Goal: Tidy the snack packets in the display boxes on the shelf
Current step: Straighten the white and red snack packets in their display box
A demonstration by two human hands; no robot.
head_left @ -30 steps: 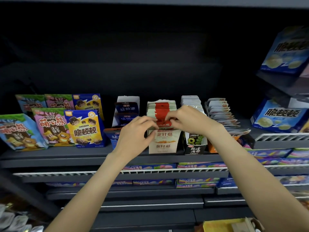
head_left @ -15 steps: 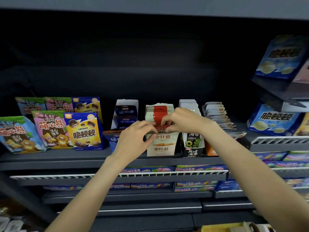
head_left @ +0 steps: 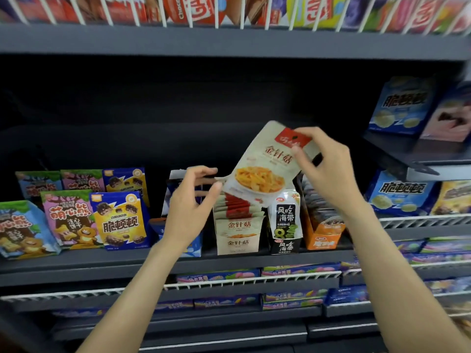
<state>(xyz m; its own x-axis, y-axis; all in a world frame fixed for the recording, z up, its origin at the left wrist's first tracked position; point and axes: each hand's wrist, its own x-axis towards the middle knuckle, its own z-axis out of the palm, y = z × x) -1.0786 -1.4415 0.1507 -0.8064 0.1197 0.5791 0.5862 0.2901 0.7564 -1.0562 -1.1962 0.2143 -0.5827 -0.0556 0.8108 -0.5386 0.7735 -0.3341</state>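
Note:
A cream snack packet with a red top (head_left: 265, 169) hangs tilted above its cream display box (head_left: 238, 234). My right hand (head_left: 323, 169) pinches the packet near its red top edge. My left hand (head_left: 191, 210) is beside the packet's lower left corner, fingers loosely spread, thumb close to or touching that corner. The box holds several more packets with red tops. To its right stand a black seaweed box (head_left: 285, 225) and an orange box (head_left: 322, 233) of packets. A blue box (head_left: 178, 189) sits partly hidden behind my left hand.
Colourful biscuit bags (head_left: 119, 220) stand on the shelf (head_left: 76, 261) at the left. Blue snack bags (head_left: 400, 192) fill racks at the right. A wire rail (head_left: 252, 280) fronts the lower shelf of flat packets. The upper shelf carries red chocolate packs (head_left: 198, 8).
My right hand has pulled one cream packet up out of the box and holds it tilted above. My left hand has come off the packets and opened. The view has tilted upward.

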